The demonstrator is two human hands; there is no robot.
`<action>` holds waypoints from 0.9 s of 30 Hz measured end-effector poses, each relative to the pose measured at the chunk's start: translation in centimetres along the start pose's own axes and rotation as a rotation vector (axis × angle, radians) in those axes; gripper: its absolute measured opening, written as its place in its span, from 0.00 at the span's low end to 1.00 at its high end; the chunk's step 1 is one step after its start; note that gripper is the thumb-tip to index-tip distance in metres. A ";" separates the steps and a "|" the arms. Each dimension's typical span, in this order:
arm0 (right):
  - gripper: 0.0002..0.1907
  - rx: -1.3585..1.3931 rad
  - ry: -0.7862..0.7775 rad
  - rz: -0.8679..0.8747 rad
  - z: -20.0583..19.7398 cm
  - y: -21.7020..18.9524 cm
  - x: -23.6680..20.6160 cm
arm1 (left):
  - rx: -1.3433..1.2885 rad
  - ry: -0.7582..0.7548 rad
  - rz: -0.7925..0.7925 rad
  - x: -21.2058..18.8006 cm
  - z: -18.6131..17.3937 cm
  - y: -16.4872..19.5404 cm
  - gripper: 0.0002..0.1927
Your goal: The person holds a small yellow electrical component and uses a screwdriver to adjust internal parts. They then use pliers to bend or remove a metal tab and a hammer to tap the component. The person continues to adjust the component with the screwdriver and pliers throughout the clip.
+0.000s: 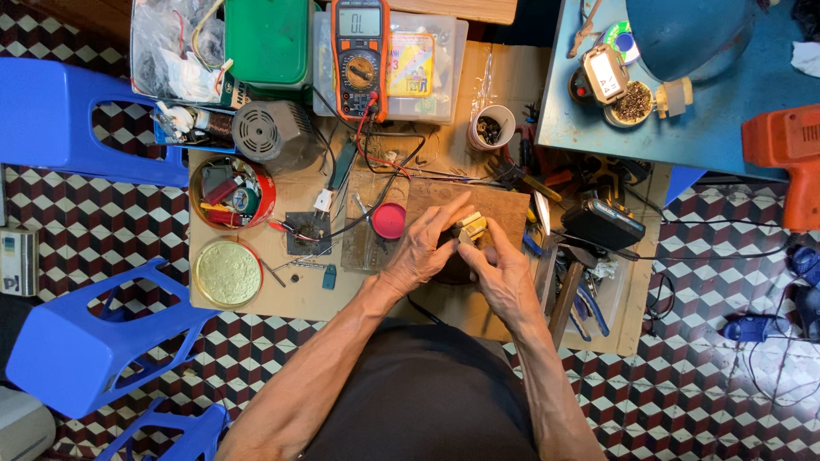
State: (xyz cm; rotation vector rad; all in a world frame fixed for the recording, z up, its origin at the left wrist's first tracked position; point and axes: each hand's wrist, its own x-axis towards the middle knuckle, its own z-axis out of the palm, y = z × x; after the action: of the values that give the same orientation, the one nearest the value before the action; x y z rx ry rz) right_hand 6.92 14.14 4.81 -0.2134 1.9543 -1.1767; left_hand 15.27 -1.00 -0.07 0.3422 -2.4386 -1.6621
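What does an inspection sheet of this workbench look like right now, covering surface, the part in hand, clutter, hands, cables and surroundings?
Surface: low cardboard-covered table, with a wooden board under the hands.
Job's things: small yellowish part held over the board.
Clutter: orange multimeter, red tin of oddments, gold lid, red cap, white cup, small grey motor.
Grippers: left hand and right hand both pinch the part.
Cables: red and black meter leads cross the table.
Surroundings: blue plastic stools, checkered floor, orange drill.
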 end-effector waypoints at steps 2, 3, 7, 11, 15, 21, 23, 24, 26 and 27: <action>0.40 -0.023 0.008 -0.006 0.0 0.3 0.1 | -0.003 0.015 -0.004 0.0 0.2 0.3 0.40; 0.40 -0.033 0.012 -0.007 -0.1 0.5 0.2 | -0.005 0.020 -0.007 0.0 0.2 0.4 0.40; 0.34 0.035 -0.006 -0.039 -0.8 1.4 0.7 | -0.022 -0.059 -0.014 0.3 -0.8 0.4 0.42; 0.26 0.124 0.051 0.040 -1.3 1.9 0.9 | -0.020 -0.077 -0.003 0.5 -0.9 0.3 0.42; 0.29 0.191 0.078 0.150 -0.9 1.5 -0.5 | -0.010 -0.015 -0.031 0.3 -0.1 0.5 0.42; 0.44 0.101 -0.067 0.060 -1.1 0.4 -1.5 | -0.012 -0.029 -0.049 0.5 -0.3 0.4 0.44; 0.45 0.098 -0.063 0.066 -1.1 0.3 -1.3 | -0.011 -0.034 -0.046 0.5 -0.2 0.5 0.44; 0.45 0.097 -0.068 0.067 -1.0 0.2 -1.2 | -0.005 -0.032 -0.048 0.4 -0.2 0.6 0.44; 0.45 0.101 -0.073 0.064 -0.9 0.1 -1.0 | 0.006 -0.026 -0.038 0.3 -0.3 0.6 0.44; 0.45 0.102 -0.071 0.063 -0.8 0.1 -1.0 | 0.008 -0.025 -0.030 0.3 -0.3 0.6 0.44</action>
State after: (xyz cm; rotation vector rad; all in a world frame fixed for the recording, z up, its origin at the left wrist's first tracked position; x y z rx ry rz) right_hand 6.95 15.22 5.47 -0.1373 1.8219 -1.2078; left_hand 15.04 -1.09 0.58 0.3635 -2.4707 -1.6783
